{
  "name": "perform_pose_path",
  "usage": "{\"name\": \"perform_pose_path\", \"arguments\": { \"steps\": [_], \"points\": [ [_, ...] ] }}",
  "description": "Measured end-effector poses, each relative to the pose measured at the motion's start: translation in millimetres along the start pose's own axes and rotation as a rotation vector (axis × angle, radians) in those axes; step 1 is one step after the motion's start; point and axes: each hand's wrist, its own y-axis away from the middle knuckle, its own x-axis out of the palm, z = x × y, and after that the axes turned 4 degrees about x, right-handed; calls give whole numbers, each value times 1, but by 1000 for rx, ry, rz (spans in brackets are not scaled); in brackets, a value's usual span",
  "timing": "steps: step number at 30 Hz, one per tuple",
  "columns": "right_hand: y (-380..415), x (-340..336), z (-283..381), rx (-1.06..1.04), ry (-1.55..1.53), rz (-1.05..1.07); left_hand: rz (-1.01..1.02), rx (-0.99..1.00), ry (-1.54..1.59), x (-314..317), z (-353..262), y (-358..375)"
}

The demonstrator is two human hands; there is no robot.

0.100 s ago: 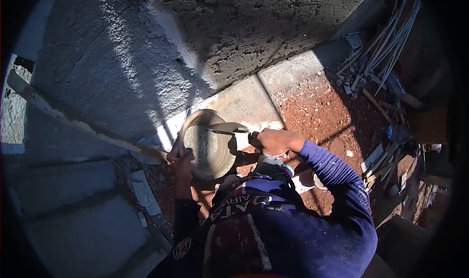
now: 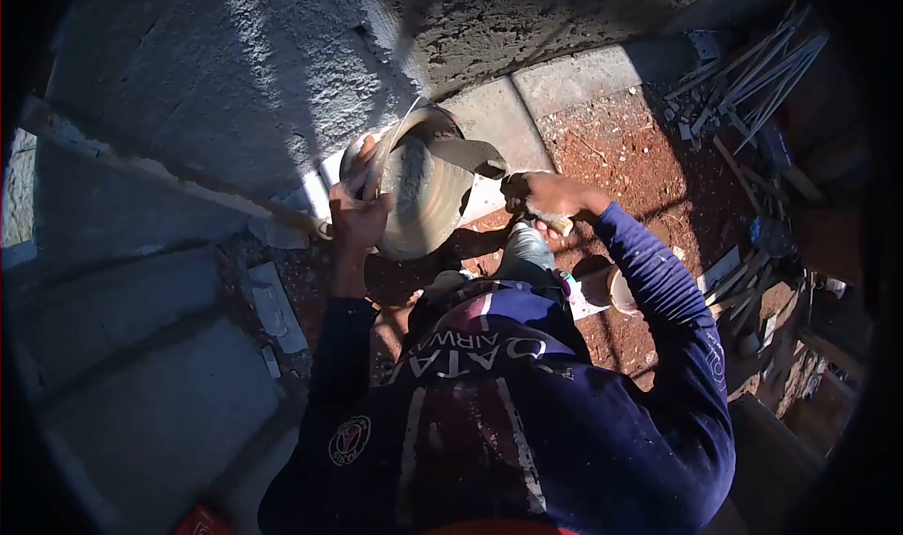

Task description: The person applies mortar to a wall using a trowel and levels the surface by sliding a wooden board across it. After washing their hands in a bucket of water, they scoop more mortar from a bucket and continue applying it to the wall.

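Observation:
My left hand [image 2: 359, 210] grips the left side of a round bucket [image 2: 442, 217], fingers spread up along its rim. The bucket looks tilted, and wet grey mortar [image 2: 409, 173] lies inside it. My right hand [image 2: 550, 198] is closed round the handle of a trowel [image 2: 467, 155]; the handle's end sticks out below the fist. The trowel's dark blade reaches over the bucket's right part, above the mortar. Just below the left hand is the end of a long wooden strip [image 2: 179, 179].
A freshly plastered wall [image 2: 564, 13] rises ahead, with a pale concrete ledge [image 2: 503, 116] at its foot. Reddish soil [image 2: 611, 168] covers the ground to the right. Thin strips [image 2: 752, 74] and wood scraps [image 2: 738, 281] lie further right. A pale broken piece [image 2: 276, 304] lies at left.
My left hand has moved up along the bucket's side, away from the wooden strip's end. The bucket has tilted and risen in view, and the trowel blade has moved up and right.

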Motion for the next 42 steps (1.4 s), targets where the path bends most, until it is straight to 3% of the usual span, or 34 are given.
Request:
{"name": "perform_pose_path", "arguments": {
  "steps": [1,2,4,6,8,10,14,15,17,19,20,21,22,24,26,28,31,33,35,37,39,40,41,42],
  "points": [
    [-2,10,-3,-11,-363,83,83,63,-67,-22,9,-4],
    [-6,25,-4,68,-522,152,160,131,-129,-44,19,-8],
    [-4,65,10,46,-685,267,241,-24,-448,-39,-12,-12],
    [-7,101,12,-63,-1174,644,213,520,-456,-45,-5,-28],
    [8,128,20,-211,-1099,484,95,395,-191,-46,5,-29],
    [32,138,18,-294,-1196,444,25,69,-272,-59,-6,-17],
    [-27,141,4,-400,-1411,563,-104,-9,303,-67,30,-18],
    [-18,136,21,-390,-1365,414,-111,-51,356,-74,44,-17],
    [-17,129,24,-510,-1371,482,-223,-92,438,-86,74,-15],
    [-29,117,13,-778,-1211,390,-266,-123,567,-100,82,-5],
    [21,98,33,-765,-1290,448,-377,-124,438,-109,98,1],
    [39,78,38,-865,-1260,355,-418,-113,347,-102,70,6],
    [56,65,41,-947,-1243,276,-470,-66,330,-117,103,7],
    [105,28,57,-1149,-1136,84,-499,-25,372,-115,104,12],
    [149,2,87,-1298,-1077,-294,-575,-138,42,-130,121,21],
    [180,-27,116,-1431,-961,-731,-652,-180,101,-134,126,36],
    [186,-99,152,-1643,-765,-1291,-937,-203,72,-112,92,60],
    [177,-162,177,-1899,-784,-1509,-893,-249,116,-103,79,74],
    [164,-227,200,-1992,-938,-1701,-864,-304,124,-95,67,86],
    [133,-306,217,-1982,-1103,-1914,-842,-338,122,-90,62,95],
    [61,-395,229,-1143,-1048,-2482,-824,-359,126,-86,60,102],
    [50,-369,225,-934,-791,-2019,-818,-363,133,-83,59,105],
    [32,-347,217,-1072,-314,-1786,-804,-368,134,-81,60,105],
    [33,-263,214,-1159,-51,-1483,-784,-363,149,-79,60,103]
  ]
}}
